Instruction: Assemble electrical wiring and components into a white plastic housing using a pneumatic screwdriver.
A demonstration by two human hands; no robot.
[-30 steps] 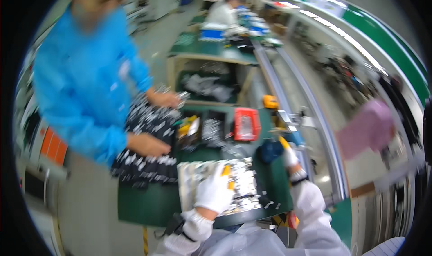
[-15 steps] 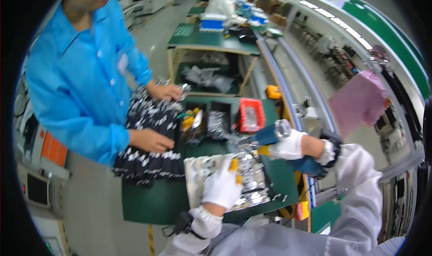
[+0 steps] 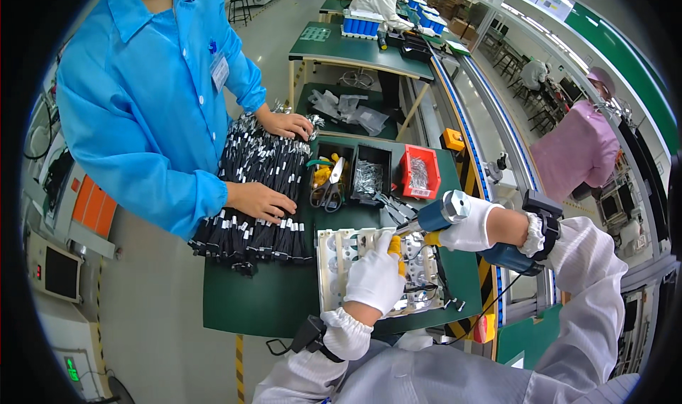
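Observation:
A white, frame-like part [image 3: 326, 276] with several rounds and silvery metal pieces lies on the green table in front of me. My left hand [image 3: 375, 280], in a white glove with yellow finger covers, rests over it. Its fingers point away from me, pressed together near the tool's tip; anything between them is hidden. My right hand [image 3: 465, 228], also gloved, grips a blue power screwdriver [image 3: 435, 214]. The tool lies sideways, its tip aimed left and low over the part's far edge, close to my left fingers. Whether the tip touches is unclear.
Beyond the part stand a red bin [image 3: 420, 185] of small metal pieces, a black bin [image 3: 370, 180] and scissors [image 3: 329, 188]. Pliers [image 3: 395, 209] lie nearby. At left, a co-worker in blue [image 3: 153, 120] has both hands on bundled black cables [image 3: 249, 242]. A cord hangs by my right wrist.
The view has shifted and sharpened, so everything sits further right. Both hands stay at the part, with the screwdriver still in my right. The co-worker's hands remain on the cables.

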